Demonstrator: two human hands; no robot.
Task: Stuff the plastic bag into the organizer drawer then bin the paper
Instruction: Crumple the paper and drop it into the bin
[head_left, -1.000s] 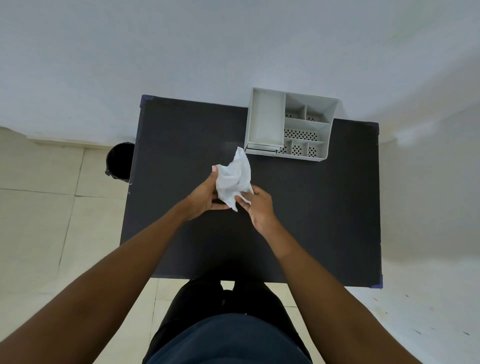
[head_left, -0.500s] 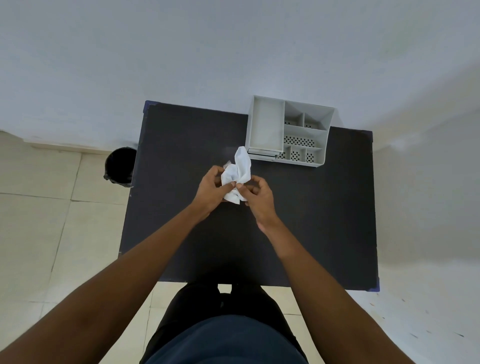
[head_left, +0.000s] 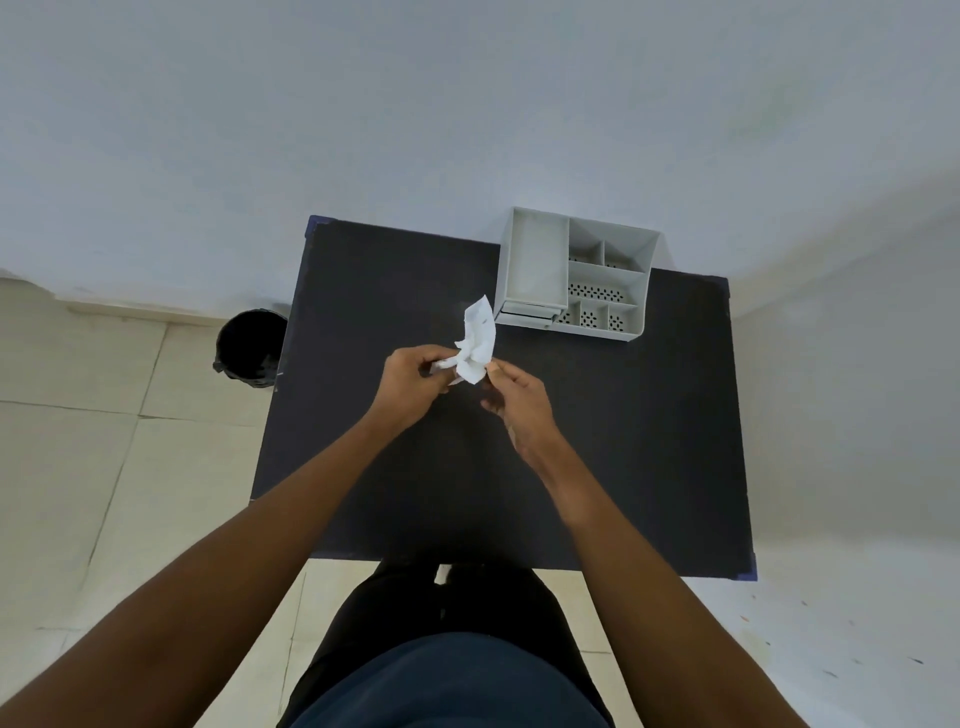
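A crumpled white plastic bag (head_left: 475, 343) is held above the middle of the black table (head_left: 363, 291), its top corner sticking up. My left hand (head_left: 410, 379) pinches its lower left part. My right hand (head_left: 519, 405) grips its lower right edge with the fingertips. The grey desk organizer (head_left: 641, 260) stands at the table's far edge, just beyond and right of the bag. Its small drawer (head_left: 527, 315) sits low at the front left corner and looks pushed in. I see no separate paper.
A black bin (head_left: 249, 345) stands on the tiled floor by the table's far left side. A white wall runs behind the table. My legs are at the table's near edge.
The bag has been scrunched from a loose spread shape into a tighter bundle between both hands. The hands stay over the middle of the table.
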